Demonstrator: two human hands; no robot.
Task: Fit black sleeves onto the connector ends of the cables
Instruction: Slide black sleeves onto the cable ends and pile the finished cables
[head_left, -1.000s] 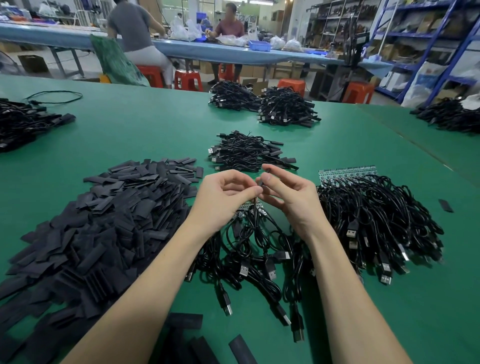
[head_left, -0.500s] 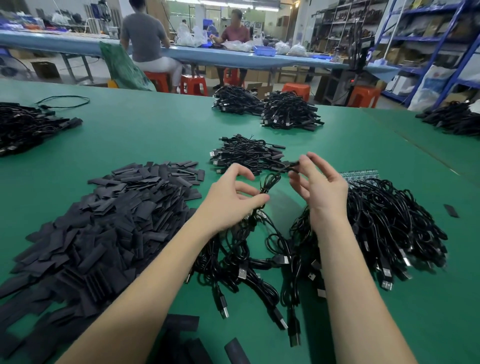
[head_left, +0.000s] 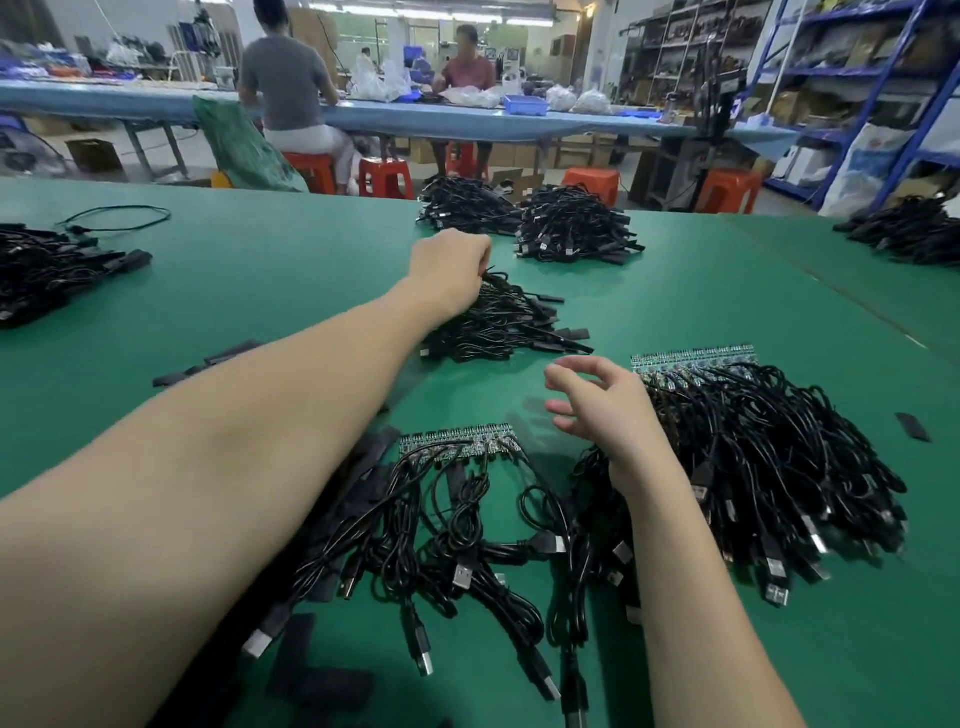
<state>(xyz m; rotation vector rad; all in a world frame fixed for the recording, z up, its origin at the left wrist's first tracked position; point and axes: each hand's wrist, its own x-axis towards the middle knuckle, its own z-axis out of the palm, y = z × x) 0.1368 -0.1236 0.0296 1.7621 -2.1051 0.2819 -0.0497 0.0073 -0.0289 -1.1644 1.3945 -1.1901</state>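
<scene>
Reaching far across the green table (head_left: 270, 270), left hand (head_left: 451, 267) with fingers curled over the top of the finished cable pile (head_left: 498, 322), apparently pinching a cable there, though the fingertips are hidden behind the knuckles. Probably dropping off a sleeved cable, judging by the black sleeved ends jutting out along that pile's right edge. Hovering nearer the body, right hand (head_left: 597, 400) loosely spread and holding nothing, poised between two stocks of unsleeved cables. Waiting just below it, a fanned cable bundle (head_left: 467, 525), its green circuit-board ends (head_left: 460, 441) lined up in a row pointing away from the worker and its silver plugs trailing back toward the worker, long axes running roughly near to far. Lying to the right, a larger heap (head_left: 769, 467) arranged the same way, boards at the far edge and plugs splaying near and right. Lying half hidden under the left forearm, loose black sleeves (head_left: 317, 660), close by for the next fitting. Sitting at a blue bench behind, two other people.
</scene>
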